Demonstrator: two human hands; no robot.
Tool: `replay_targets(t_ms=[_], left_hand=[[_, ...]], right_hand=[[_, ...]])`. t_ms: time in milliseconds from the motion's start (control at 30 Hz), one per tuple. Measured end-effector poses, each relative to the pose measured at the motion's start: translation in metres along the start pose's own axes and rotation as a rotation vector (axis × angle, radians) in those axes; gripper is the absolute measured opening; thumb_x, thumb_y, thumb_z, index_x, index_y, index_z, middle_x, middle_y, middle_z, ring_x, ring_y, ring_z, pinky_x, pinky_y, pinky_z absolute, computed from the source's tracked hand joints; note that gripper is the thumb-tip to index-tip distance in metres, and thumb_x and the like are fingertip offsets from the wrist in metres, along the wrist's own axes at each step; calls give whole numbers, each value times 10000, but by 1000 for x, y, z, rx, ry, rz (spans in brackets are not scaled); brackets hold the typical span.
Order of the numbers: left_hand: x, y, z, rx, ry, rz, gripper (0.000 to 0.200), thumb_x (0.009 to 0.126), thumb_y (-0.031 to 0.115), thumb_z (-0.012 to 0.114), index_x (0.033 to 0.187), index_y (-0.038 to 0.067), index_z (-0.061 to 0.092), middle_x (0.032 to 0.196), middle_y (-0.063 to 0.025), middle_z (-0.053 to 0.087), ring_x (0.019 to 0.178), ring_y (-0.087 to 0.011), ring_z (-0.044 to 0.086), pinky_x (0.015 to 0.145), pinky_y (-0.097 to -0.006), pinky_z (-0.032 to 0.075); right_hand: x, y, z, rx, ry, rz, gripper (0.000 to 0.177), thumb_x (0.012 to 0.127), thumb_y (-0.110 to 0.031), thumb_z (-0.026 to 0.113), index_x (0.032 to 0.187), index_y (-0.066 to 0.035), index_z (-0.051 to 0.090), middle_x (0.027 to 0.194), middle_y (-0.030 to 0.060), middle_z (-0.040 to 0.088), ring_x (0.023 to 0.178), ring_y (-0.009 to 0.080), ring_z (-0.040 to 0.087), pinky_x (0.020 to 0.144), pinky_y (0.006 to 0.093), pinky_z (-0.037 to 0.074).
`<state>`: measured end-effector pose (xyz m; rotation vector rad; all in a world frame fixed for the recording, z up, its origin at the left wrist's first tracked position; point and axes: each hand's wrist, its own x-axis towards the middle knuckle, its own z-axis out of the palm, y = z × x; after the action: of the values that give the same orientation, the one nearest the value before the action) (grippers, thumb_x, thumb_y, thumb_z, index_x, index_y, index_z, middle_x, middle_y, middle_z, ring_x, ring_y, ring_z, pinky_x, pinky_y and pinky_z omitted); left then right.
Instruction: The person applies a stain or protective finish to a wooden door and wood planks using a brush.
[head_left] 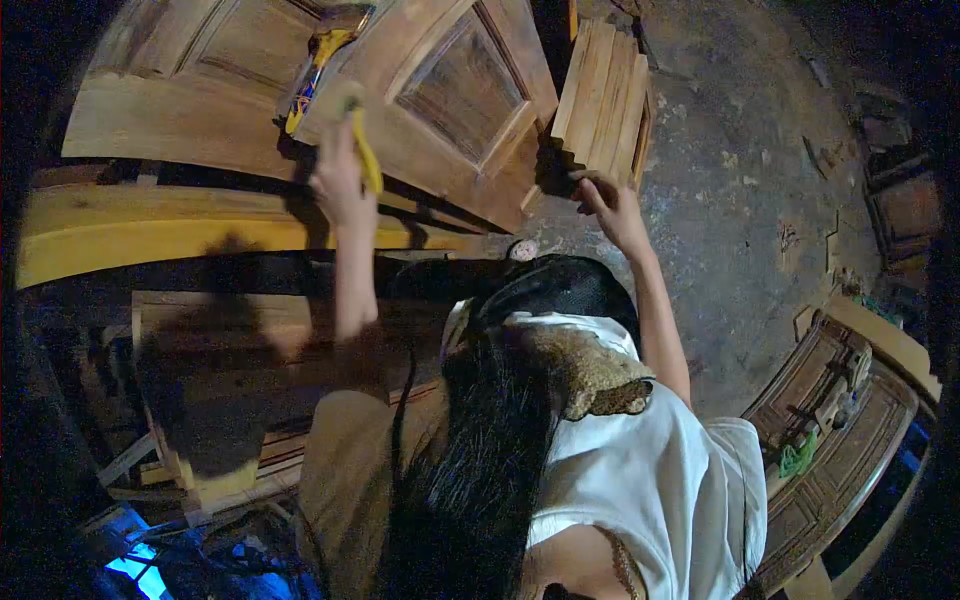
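My left hand (343, 188) is closed around a tool with a curved yellow handle (366, 158). The tool's head is blurred, and I cannot make out its kind. Under it lies a wooden panelled door (470, 95), with a raised panel framed by moulding. A paintbrush-like tool with a yellow handle (318, 62) rests on the wood just beyond my left hand. My right hand (612, 208) hovers beside the door's right corner, fingers loosely bent and apart, with nothing visible in them. Near its fingertips stands a stack of wooden boards (603, 100).
A long yellowish wooden beam (160, 235) runs below the door on the left. Another carved door (850, 440) at the lower right bears a green string-like item (798, 455). A small round pinkish object (521, 250) is near my lap. Stained concrete floor (730, 220) stretches along the right.
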<state>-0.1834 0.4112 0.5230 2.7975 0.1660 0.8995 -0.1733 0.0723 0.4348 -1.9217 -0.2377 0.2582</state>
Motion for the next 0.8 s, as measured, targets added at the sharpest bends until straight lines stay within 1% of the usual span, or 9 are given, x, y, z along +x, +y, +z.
replay_targets(t_ms=[100, 233, 333, 467, 500, 567, 600, 700, 800], left_hand=[[15, -18, -10, 51, 80, 44, 492, 763, 45, 588, 1232, 168, 502, 1135, -123, 571, 888, -332, 624, 738, -416, 523], [-38, -22, 56, 208, -416, 37, 712, 604, 24, 739, 1235, 214, 469, 1116, -70, 572, 814, -301, 640, 695, -423, 537], [-57, -5, 91, 171, -557, 68, 506, 645, 34, 729, 1100, 143, 535, 1008, -130, 598, 802, -335, 630, 685, -425, 530], [-31, -21, 74, 75, -377, 79, 288, 784, 195, 630, 1033, 64, 566, 789, -200, 599, 749, -391, 603, 631, -453, 495], [-18, -28, 58, -40, -209, 121, 262, 804, 248, 601, 997, 70, 584, 777, -193, 601, 724, -389, 602, 609, -464, 491], [12, -25, 9, 93, -156, 67, 253, 807, 273, 597, 959, 71, 593, 779, -177, 621, 715, -374, 611, 593, -466, 491], [25, -10, -9, 85, 59, 119, 252, 812, 246, 592, 1000, 79, 598, 841, -176, 628, 765, -360, 619, 631, -464, 498], [21, 2, -12, 116, 69, 135, 335, 783, 94, 609, 1113, 82, 556, 995, -173, 598, 827, -356, 614, 683, -447, 510], [-23, -15, 54, 248, -368, 94, 508, 680, 41, 691, 1154, 64, 511, 967, -182, 587, 825, -368, 610, 679, -437, 515]], right_hand=[[-4, 0, -1, 55, 33, 3, 258, 952, -204, 479, 1093, -23, 598, 817, 52, 626, 710, 116, 583, 644, 257, 495], [-10, -7, -1, 146, 24, 115, 270, 948, -222, 489, 1110, -34, 597, 829, 57, 625, 702, 116, 581, 648, 252, 489], [-14, -6, -2, 113, 16, 97, 273, 947, -226, 491, 1112, -37, 598, 834, 57, 622, 709, 112, 579, 661, 252, 486], [-20, -11, -6, 194, -1, 107, 274, 946, -225, 493, 1119, -41, 600, 837, 48, 620, 721, 109, 577, 676, 253, 482], [-20, -10, -8, 209, 13, 97, 274, 947, -223, 491, 1124, -43, 599, 844, 44, 622, 730, 109, 578, 679, 254, 482], [-22, -4, -10, 230, 27, 98, 274, 948, -221, 490, 1128, -45, 599, 851, 41, 623, 738, 108, 579, 683, 254, 482], [-21, -1, -11, 219, 55, 72, 273, 949, -219, 488, 1130, -48, 599, 856, 39, 624, 741, 108, 581, 684, 254, 482], [-26, -9, -14, 290, 92, 115, 269, 950, -213, 485, 1129, -47, 599, 867, 44, 629, 753, 107, 586, 688, 256, 484], [-29, 2, -14, 293, 121, 158, 267, 950, -209, 485, 1124, -43, 600, 868, 49, 630, 756, 112, 590, 691, 259, 485]])
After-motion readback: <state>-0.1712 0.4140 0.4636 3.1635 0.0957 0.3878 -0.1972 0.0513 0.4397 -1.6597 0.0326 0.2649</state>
